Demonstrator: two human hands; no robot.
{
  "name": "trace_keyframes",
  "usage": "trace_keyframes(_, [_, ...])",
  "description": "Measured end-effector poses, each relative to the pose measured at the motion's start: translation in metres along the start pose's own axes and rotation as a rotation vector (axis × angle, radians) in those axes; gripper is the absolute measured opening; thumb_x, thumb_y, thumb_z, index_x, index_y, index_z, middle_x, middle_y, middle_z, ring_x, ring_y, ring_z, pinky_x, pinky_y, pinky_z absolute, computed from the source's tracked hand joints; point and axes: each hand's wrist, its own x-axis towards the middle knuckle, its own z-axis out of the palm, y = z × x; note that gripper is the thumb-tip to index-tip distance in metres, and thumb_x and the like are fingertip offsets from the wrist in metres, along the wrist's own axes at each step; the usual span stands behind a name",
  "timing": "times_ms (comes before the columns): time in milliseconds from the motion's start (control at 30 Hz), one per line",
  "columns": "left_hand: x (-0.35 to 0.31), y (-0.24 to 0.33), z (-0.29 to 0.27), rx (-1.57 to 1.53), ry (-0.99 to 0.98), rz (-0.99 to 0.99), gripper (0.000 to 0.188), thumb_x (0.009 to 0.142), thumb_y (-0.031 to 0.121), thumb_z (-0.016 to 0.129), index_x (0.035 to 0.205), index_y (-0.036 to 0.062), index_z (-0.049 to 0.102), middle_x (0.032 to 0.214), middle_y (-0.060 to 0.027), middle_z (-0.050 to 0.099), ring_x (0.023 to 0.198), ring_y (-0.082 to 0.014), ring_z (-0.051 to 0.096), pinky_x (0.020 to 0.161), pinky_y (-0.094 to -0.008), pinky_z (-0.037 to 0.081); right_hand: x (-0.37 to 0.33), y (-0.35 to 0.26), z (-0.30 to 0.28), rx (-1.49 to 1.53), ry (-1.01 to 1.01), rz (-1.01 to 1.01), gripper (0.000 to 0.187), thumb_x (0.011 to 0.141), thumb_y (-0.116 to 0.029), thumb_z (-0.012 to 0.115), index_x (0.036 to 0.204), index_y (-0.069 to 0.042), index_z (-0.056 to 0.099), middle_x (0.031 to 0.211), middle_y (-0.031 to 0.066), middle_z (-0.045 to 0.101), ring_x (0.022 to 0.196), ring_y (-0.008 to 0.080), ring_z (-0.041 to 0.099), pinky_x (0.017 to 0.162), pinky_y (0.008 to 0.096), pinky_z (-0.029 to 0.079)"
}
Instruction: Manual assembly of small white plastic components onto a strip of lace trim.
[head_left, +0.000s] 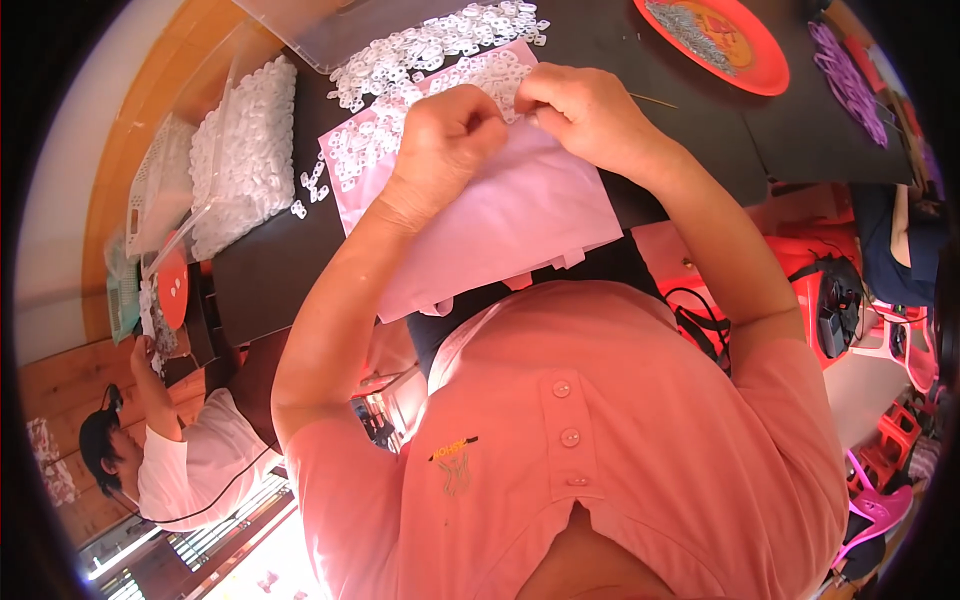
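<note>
My left hand is closed, its fingertips pinched together over a pink cloth at the table's near edge. Close to its right, my right hand is pinched too, thumb against fingers. Whatever lies between the fingertips is too small or hidden to make out. Small white plastic pieces with holes are heaped just beyond the hands, some on the cloth's far part, others on the dark table. The cloth's near edge, with small tabs, hangs toward my body.
Left stands a see-through bin holding many white pieces; another see-through box is at the far edge. A red plate with thin metal pieces lies far right, near a purple bundle. A co-worker works at left.
</note>
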Motion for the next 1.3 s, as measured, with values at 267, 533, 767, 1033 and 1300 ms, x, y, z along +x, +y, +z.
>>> trace_keyframes(267, [-0.008, 0.020, -0.020, -0.527, 0.071, -0.376, 0.015, 0.084, 0.017, 0.059, 0.080, 0.0034, 0.061, 0.066, -0.0009, 0.054, 0.052, -0.0081, 0.045, 0.045, -0.0217, 0.033, 0.023, -0.025, 0.006, 0.515, 0.064, -0.023, 0.023, 0.083, -0.002, 0.064, 0.106, 0.000, 0.066, 0.087, 0.0081, 0.069, 0.078, 0.0120, 0.064, 0.073, 0.0260, 0.051])
trace_keyframes(533, [-0.019, 0.008, -0.035, -1.089, 0.021, -0.491, 0.012, 0.084, 0.018, 0.059, 0.084, 0.0063, 0.057, 0.072, -0.0019, 0.054, 0.057, -0.0116, 0.047, 0.045, -0.0253, 0.036, 0.046, -0.045, 0.010, 0.707, -0.042, 0.095, 0.006, 0.088, 0.001, 0.061, 0.093, 0.002, 0.064, 0.085, 0.0045, 0.066, 0.080, 0.0101, 0.064, 0.071, 0.0233, 0.050])
trace_keyframes(767, [-0.034, -0.007, -0.038, -1.118, 0.012, -0.394, 0.015, 0.092, 0.014, 0.053, 0.087, 0.0003, 0.057, 0.076, -0.0039, 0.054, 0.062, -0.0107, 0.048, 0.050, -0.0246, 0.035, 0.050, -0.047, 0.029, 0.765, -0.131, 0.204, 0.005, 0.088, 0.002, 0.060, 0.091, 0.001, 0.063, 0.084, 0.0034, 0.065, 0.076, 0.0093, 0.061, 0.068, 0.0222, 0.049])
trace_keyframes(1033, [-0.038, -0.013, -0.029, -1.059, 0.161, -0.450, 0.014, 0.091, 0.008, 0.059, 0.094, -0.0055, 0.060, 0.077, -0.0080, 0.060, 0.060, -0.0135, 0.054, 0.049, -0.0257, 0.041, 0.043, -0.031, 0.037, 0.632, -0.144, 0.158, 0.015, 0.088, -0.004, 0.063, 0.103, 0.000, 0.065, 0.088, 0.0003, 0.066, 0.080, 0.0074, 0.058, 0.071, 0.0221, 0.047])
trace_keyframes(1300, [-0.036, -0.004, -0.032, -1.009, 0.174, -0.444, 0.016, 0.091, 0.010, 0.061, 0.094, -0.0057, 0.060, 0.076, -0.0090, 0.060, 0.057, -0.0140, 0.054, 0.045, -0.0257, 0.041, 0.044, -0.039, 0.033, 0.792, -0.074, 0.099, 0.016, 0.087, 0.002, 0.060, 0.102, 0.002, 0.065, 0.091, 0.0062, 0.068, 0.085, 0.0116, 0.065, 0.077, 0.0244, 0.051])
